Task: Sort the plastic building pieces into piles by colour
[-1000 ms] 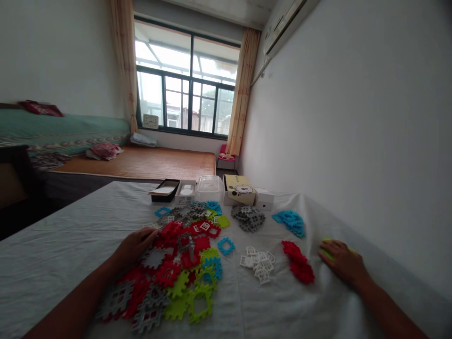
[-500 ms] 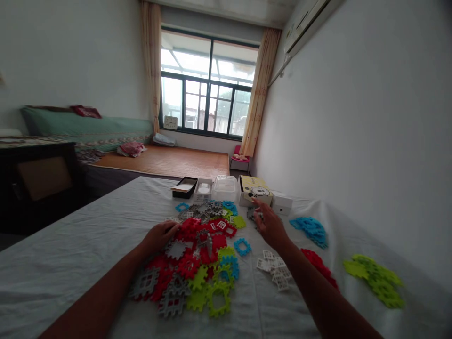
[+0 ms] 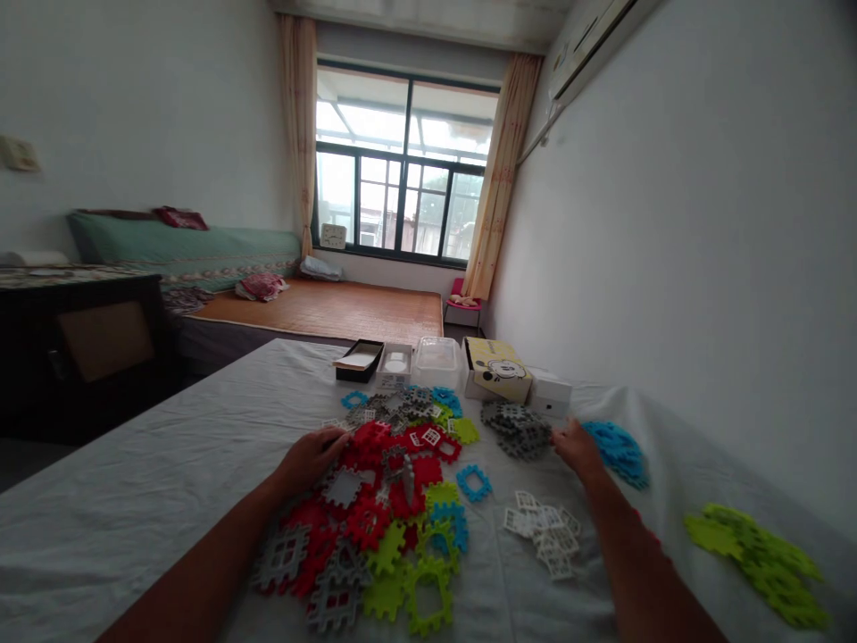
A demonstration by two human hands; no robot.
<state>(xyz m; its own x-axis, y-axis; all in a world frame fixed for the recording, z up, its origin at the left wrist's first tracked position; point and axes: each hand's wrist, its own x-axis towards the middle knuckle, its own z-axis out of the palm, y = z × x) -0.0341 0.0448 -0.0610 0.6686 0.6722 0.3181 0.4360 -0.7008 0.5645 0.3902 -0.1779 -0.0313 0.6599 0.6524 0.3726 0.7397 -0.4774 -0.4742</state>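
Observation:
My left hand (image 3: 322, 452) rests at the left edge of a mixed heap of toothed plastic building pieces, its fingers lying against the red pieces (image 3: 370, 439). It looks open, with no piece in its grip. My right hand (image 3: 578, 448) is at the right side of a pile of grey toothed pieces (image 3: 517, 430), fingers slightly apart and touching or very near the outer pieces. Right behind that hand lies a stack of blue pieces (image 3: 617, 454). The heap also holds grey pieces (image 3: 335, 594), lime-green pieces (image 3: 428, 597) and a blue square frame (image 3: 474, 482).
White window-like pieces (image 3: 544, 534) lie in front of the grey pile, and lime-green pieces (image 3: 763, 563) at far right. Along the back stand a black box (image 3: 359, 361), a clear plastic tub (image 3: 436, 362), a yellow cartoon box (image 3: 496, 370) and a white box (image 3: 550, 395).
My right hand has moved right, from over the grey pile to its right side, uncovering the pile. My left hand stays at the red pieces. The view has shifted slightly.

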